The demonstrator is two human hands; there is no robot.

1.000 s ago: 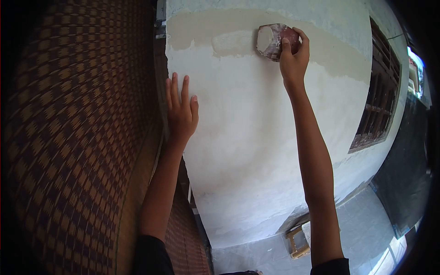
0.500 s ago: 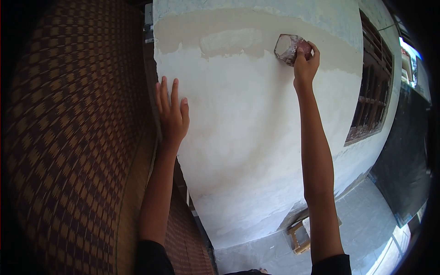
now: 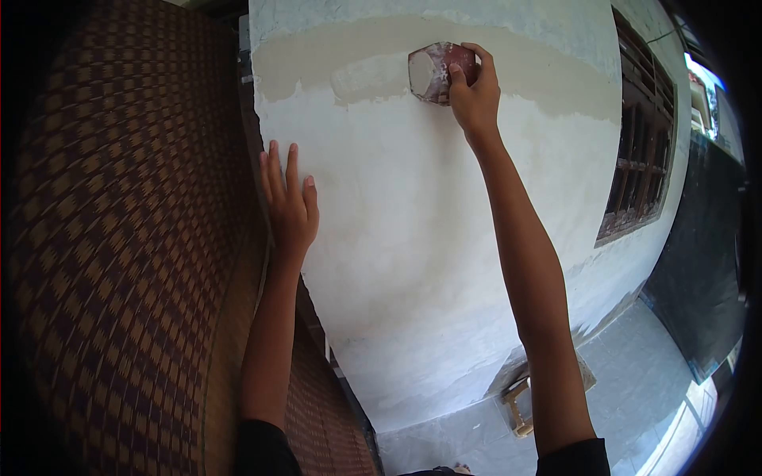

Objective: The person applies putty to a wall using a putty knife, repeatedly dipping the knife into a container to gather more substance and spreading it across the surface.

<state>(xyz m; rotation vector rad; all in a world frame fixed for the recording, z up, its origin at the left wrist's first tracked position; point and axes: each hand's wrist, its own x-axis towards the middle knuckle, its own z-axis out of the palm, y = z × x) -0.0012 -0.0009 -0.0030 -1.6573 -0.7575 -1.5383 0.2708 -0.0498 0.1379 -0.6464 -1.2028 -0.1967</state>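
Observation:
High on the white wall (image 3: 373, 214), my right hand (image 3: 477, 94) grips a dark red, angular piece smeared with white (image 3: 431, 73); I cannot tell its exact kind. A pale rounded patch covers its left side, and it overlaps the lower edge of a beige band (image 3: 548, 75) across the wall. Just left of the piece, a lighter smear (image 3: 369, 78) shows within that band. My left hand (image 3: 291, 210) lies flat at the wall's left edge, fingers spread and pointing up, holding nothing.
A brown woven panel (image 3: 135, 214) fills the left side. To the right are a wooden barred window (image 3: 641, 159) and a dark sheet (image 3: 694, 254). Below, a small wooden stool (image 3: 520, 408) stands on the grey floor (image 3: 619, 389), partly behind my right forearm.
My right hand has moved left and slightly up along the beige band with the dark red piece. My left hand stays at the wall's edge as the view shifts a little.

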